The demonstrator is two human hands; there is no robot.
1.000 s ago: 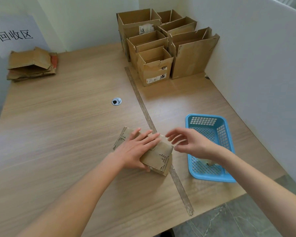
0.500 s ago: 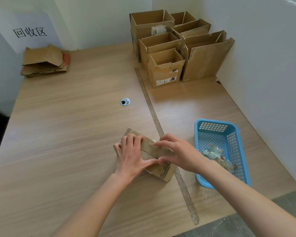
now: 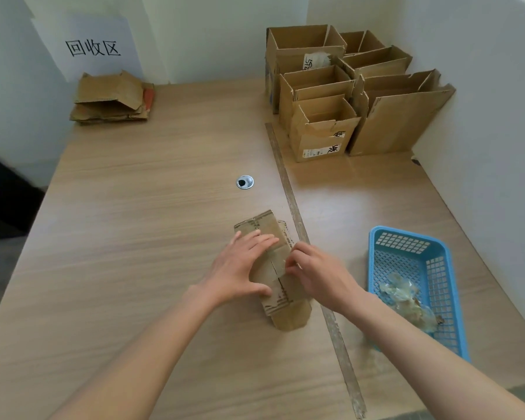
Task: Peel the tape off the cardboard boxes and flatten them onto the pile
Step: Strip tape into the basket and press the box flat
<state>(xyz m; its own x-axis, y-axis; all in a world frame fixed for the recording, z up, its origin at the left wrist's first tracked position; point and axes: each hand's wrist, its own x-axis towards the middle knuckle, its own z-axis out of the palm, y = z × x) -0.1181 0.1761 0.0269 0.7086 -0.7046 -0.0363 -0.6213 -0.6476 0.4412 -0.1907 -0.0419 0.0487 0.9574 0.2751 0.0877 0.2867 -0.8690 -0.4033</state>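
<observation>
Wood table [image 3: 134, 237] holds our box [image 3: 285, 313], now turned. Our left hand [image 3: 240, 268] presses flat; right hand [image 3: 315, 271] pinches tape, ready to peel.

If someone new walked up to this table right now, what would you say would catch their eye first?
Probably the two hands at the near middle: the left hand presses flat on a small cardboard box while the right hand picks at it with curled fingers. Next, the bright blue basket on the right, holding crumpled clear tape. Then the cluster of open boxes at the far right corner, and the flattened pile at far left.
</observation>
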